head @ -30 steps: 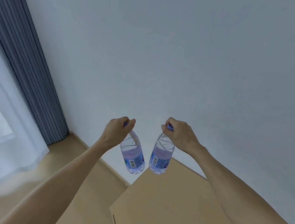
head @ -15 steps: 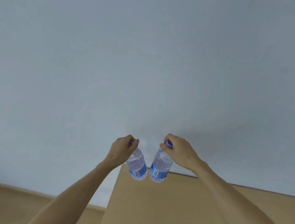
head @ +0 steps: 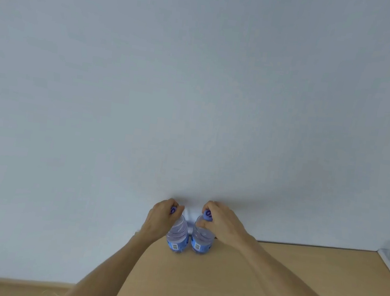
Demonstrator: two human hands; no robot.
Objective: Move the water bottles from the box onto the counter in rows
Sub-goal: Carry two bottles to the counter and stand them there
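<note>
- head view: our left hand (head: 160,220) pinches the cap of the left bottle (head: 177,238), fingers curled round its top.
- our right hand (head: 222,225) grips the cap of the right bottle (head: 201,240) the same way.
- both bottles stand upright, side by side and just apart, at the far left corner of the counter (head: 296,271), close to the wall (head: 196,86).
- their bases seem to sit on or just above the wood; we cannot tell whether they bear full weight.
- the box is not in view, and we see no other bottles on the counter, so this pair looks like the start of a row.
- step in hand, as we judge it: setting down two bottles against the back edge.
- the next move calls for letting the bases settle flat, then loosening both grips straight upward so neither bottle tips into its neighbour.
- the left bottle stands near the counter's left edge, so a sideways nudge on release could send it off.
- after that we would turn back to the box for more.
</note>
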